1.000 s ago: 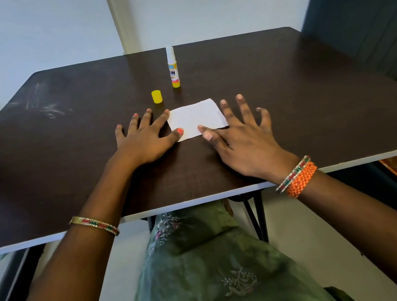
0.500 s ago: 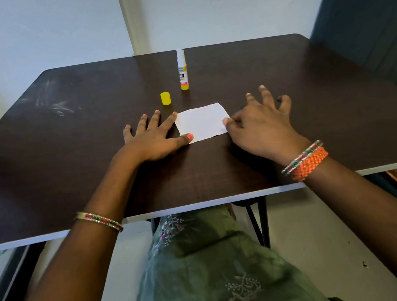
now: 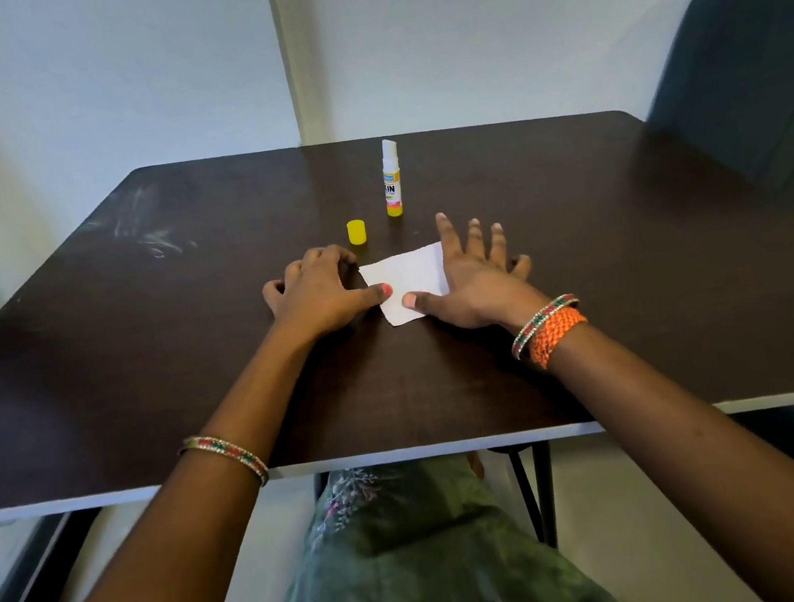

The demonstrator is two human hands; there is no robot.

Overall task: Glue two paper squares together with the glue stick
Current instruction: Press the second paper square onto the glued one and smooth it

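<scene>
A white paper square (image 3: 403,273) lies flat on the dark table (image 3: 136,373), a little askew; I see only one sheet surface, so any second square is hidden. My left hand (image 3: 320,292) rests on the table at the paper's left edge, its fingers arched and its thumb pressing the paper. My right hand (image 3: 478,269) lies flat with spread fingers over the paper's right part, the thumb on its near corner. The uncapped glue stick (image 3: 391,179) stands upright behind the paper. Its yellow cap (image 3: 356,232) stands on the table just left of it.
A dark upholstered chair (image 3: 761,87) stands at the table's right side. The white wall (image 3: 91,89) runs behind the far edge. The table's near edge (image 3: 408,452) crosses above my lap.
My right hand has slid left from beside the paper onto it and flattened with spread fingers. My left hand's fingers have drawn in and arched. The paper has turned slightly.
</scene>
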